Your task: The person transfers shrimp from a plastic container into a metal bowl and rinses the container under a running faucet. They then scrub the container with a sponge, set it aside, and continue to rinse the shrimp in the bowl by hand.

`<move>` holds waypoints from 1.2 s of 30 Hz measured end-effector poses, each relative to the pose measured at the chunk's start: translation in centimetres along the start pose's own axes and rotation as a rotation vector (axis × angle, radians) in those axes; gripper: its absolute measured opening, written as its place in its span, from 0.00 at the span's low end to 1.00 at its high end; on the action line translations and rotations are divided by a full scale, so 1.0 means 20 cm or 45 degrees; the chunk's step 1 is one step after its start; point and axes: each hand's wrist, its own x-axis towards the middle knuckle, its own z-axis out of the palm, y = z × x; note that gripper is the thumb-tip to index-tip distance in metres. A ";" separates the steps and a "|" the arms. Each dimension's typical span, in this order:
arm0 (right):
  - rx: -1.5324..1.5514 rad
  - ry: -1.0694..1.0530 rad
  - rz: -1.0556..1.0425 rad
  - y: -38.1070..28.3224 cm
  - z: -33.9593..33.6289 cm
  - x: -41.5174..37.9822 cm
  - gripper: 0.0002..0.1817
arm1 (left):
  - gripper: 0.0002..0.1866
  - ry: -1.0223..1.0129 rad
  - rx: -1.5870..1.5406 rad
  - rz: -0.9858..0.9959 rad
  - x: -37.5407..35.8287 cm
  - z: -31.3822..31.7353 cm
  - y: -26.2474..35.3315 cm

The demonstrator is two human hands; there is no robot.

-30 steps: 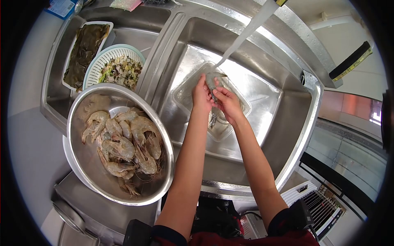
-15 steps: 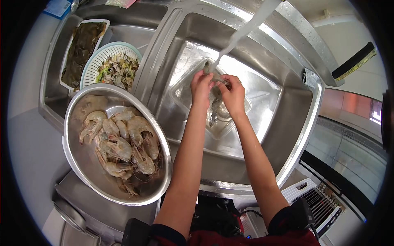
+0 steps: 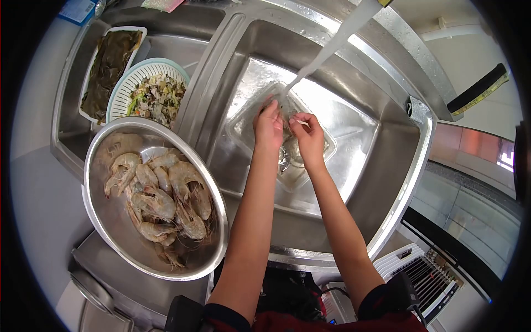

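A greyish shrimp [image 3: 285, 112], partly hidden by fingers and water, is between my hands over the sink. My left hand [image 3: 269, 126] is closed around its left side. From the right, my right hand [image 3: 307, 136] pinches at it with thumb and fingertips. Below them a clear plastic tray [image 3: 241, 129] lies on the sink floor, with wet, shiny, greyish bits inside that I cannot make out. A stream of water [image 3: 331, 48] falls just above my hands. Left of my forearm, a steel bowl [image 3: 127, 243] holds several whole shrimp [image 3: 157, 202].
The sink [image 3: 381, 166] surrounds my hands. In the left basin stand a pale green colander [image 3: 123, 95] of chopped scraps and a white tray [image 3: 142, 39] with dark, leafy-looking contents. A black-handled item [image 3: 477, 91] rests on the right ledge.
Both hands have come slightly lower and toward me, and the shrimp between them is more hidden. The view has shifted a little. Water keeps running.
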 end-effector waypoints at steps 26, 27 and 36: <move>0.177 -0.150 0.237 -0.06 0.00 0.16 0.08 | 0.04 -0.191 0.551 0.107 0.01 0.00 -0.02; 0.180 -0.148 0.240 -0.07 0.01 0.17 0.08 | 0.04 -0.215 0.533 0.156 0.01 0.01 -0.02; 0.396 -0.362 0.158 -0.15 0.09 0.23 0.09 | 0.07 -0.060 0.371 0.162 -0.01 0.10 0.08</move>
